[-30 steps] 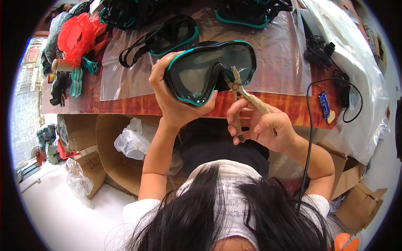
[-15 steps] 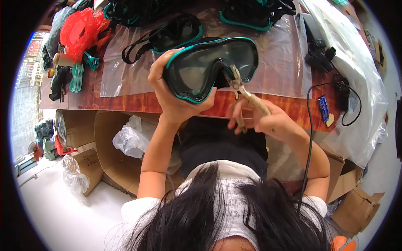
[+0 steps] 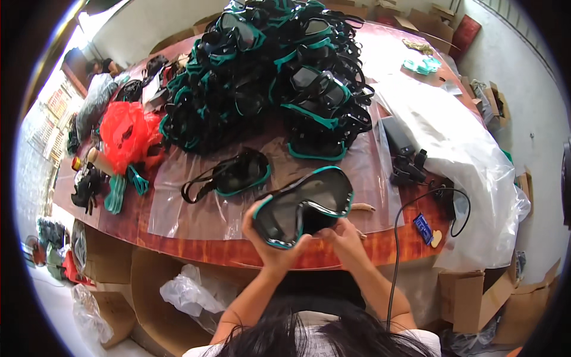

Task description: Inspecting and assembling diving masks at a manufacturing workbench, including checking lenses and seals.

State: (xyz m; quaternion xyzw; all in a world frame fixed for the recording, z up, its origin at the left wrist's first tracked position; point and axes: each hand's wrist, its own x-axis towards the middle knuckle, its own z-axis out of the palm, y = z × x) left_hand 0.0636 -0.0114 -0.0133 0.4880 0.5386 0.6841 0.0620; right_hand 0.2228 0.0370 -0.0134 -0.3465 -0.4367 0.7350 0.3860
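A black diving mask with teal trim is held up over the table's near edge, its lenses tilted. My left hand grips its lower left rim, fingers behind and thumb under the nose pocket. My right hand pinches the mask's lower edge beside the nose pocket; its fingertips are partly hidden. Just beyond that hand lie the pliers, a pale wrapped handle showing past the mask and the rest mostly hidden. Another diving mask with a black strap rests on the clear plastic sheet.
A big heap of diving masks fills the table's far middle. To the left are a red plastic bag and teal straps. A black cable, a blue packet and white plastic sheeting lie right. Cardboard boxes stand below.
My right hand has let go of the pliers, which now lie on the table, and has taken the mask's lower edge. My view has tilted up, showing the heap.
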